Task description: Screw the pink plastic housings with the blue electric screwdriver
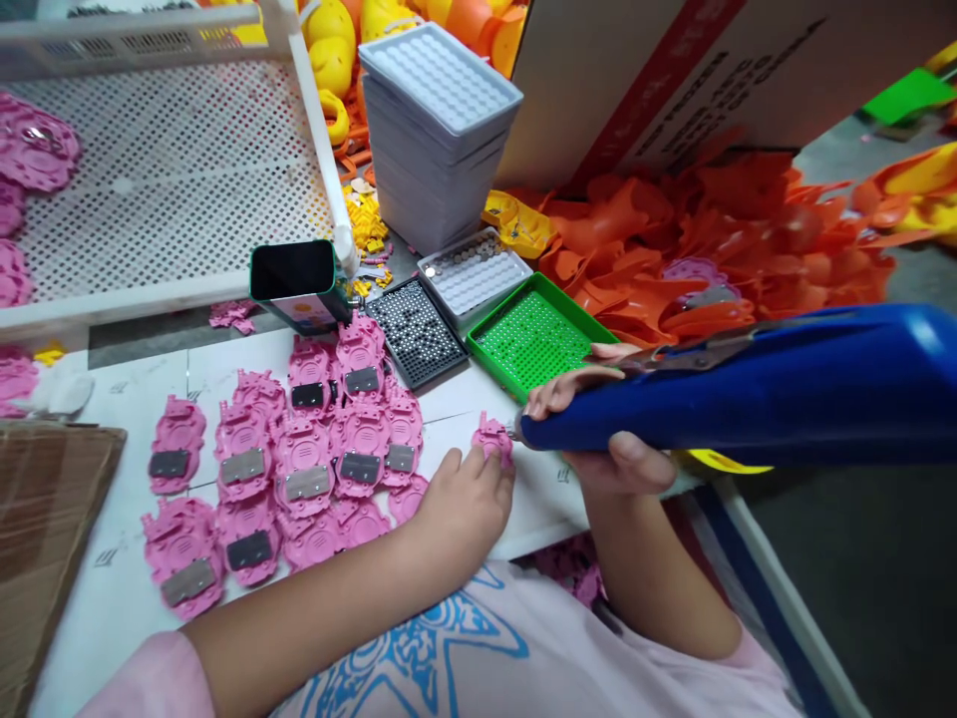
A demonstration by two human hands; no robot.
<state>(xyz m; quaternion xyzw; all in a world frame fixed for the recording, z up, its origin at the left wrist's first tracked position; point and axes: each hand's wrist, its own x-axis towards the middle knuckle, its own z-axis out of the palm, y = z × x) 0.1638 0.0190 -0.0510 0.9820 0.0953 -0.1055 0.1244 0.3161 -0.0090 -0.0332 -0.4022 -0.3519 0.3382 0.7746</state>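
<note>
My right hand (598,419) is wrapped round a blue electric screwdriver (748,389), held nearly level. Its bit meets the upper right of a small pink plastic housing (491,433) on the white work surface. Over the lower part of that housing lies my left hand (468,509), fingers closed on it and hiding most of it. Left of my hands, several pink housings (306,464) with dark or grey rectangular covers lie in overlapping rows. A green tray (532,334) of small screws and a black perforated tray (416,329) stand just beyond.
Behind the trays rises a tall stack of white trays (441,130), beside a white tray (475,274) of small round parts. A white plastic crate (164,179) stands at the left. Orange plastic parts (635,239) are heaped at the right before a large carton (643,80).
</note>
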